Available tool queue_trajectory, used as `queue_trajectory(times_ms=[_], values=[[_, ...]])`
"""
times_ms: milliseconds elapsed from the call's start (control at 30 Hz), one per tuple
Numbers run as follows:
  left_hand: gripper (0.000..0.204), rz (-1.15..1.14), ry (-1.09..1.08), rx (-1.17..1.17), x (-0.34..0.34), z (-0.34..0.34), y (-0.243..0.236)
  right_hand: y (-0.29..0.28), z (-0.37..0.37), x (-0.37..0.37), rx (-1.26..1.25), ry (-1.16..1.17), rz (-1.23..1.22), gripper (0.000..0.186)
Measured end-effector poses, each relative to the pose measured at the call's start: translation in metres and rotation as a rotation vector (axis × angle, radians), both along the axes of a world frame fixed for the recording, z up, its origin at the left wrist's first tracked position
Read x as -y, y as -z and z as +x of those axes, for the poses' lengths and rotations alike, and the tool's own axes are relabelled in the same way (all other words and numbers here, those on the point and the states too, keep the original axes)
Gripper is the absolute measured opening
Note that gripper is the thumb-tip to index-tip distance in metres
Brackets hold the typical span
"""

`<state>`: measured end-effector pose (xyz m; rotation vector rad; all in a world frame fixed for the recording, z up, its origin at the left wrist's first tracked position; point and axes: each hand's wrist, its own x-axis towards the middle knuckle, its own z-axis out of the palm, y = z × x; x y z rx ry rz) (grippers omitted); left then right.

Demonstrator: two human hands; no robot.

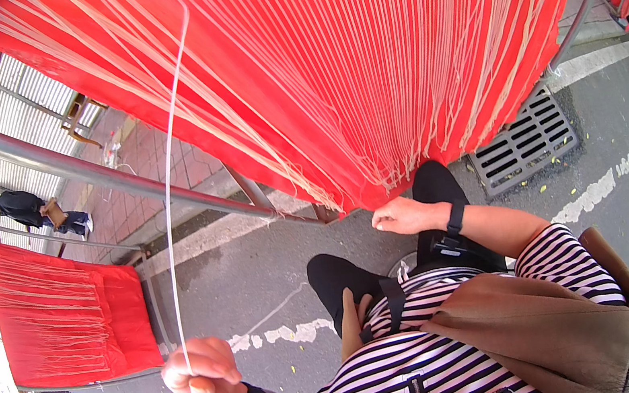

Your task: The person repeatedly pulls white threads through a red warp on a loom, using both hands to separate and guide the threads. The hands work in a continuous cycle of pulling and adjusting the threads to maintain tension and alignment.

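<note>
My left hand (204, 380) is closed round a long, thin white rod (171, 146), which rises across the red cloth and bends at its tip. My right hand (403, 216) has curled fingers just below the lower edge of the large red cloth (295, 118); whatever they hold, if anything, is hidden. Many pale threads (424, 58) run down this cloth in close lines and end in loose, tangled tips near my right hand. My dark-clad legs show below the cloth.
A metal rail (108, 178) crosses at upper left, beside paving. A second red cloth with threads (72, 314) hangs at left. A person in dark clothes (23, 207) is on the pavement. A drain grate (522, 141) lies in the road at right. A skin-coloured shape (356, 312) shows near my waist, partly hidden.
</note>
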<state>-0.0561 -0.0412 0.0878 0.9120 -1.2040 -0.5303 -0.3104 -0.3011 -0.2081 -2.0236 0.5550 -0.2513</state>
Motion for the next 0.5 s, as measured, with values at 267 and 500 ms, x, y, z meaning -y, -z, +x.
queue_trajectory(times_ms=[267, 500], values=[[0.040, -0.107, 0.213, 0.238, -0.040, 0.009, -0.026, -0.090, 0.003, -0.008, 0.261, 0.143, -0.153, 0.015], [0.041, -0.256, 0.125, 0.284, -0.075, 0.000, -0.045, -0.148, 0.006, -0.011, 0.473, 0.398, -0.266, 0.008]])
